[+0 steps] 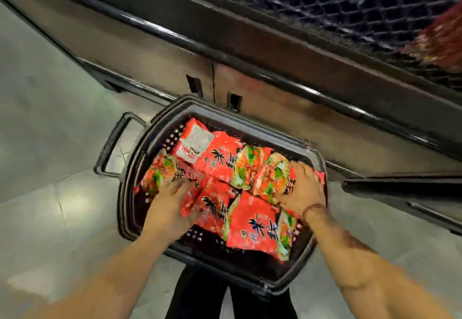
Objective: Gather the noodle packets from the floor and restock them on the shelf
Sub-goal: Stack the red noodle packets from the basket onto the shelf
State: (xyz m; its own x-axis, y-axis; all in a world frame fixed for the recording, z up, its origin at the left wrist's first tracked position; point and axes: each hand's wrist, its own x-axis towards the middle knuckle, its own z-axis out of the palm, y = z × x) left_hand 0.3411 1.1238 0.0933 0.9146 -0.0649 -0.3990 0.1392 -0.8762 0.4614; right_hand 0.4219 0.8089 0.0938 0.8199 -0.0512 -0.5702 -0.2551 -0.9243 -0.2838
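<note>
Head view: motion-blurred hands (172, 198) over packets (250, 221).

Pale grey glossy tiled floor (50, 123) reflects overhead light. Dark metal shelving base (155, 43) stands on the floor, running diagonally. Black wire-mesh panel (325, 1) sits above the base.

Dark basket (130, 193) on pale, seemingly tiled floor (50, 143).

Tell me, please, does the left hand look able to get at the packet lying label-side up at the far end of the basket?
Probably yes: the left hand is already in the basket, and that packet lies uncovered on top.
</note>
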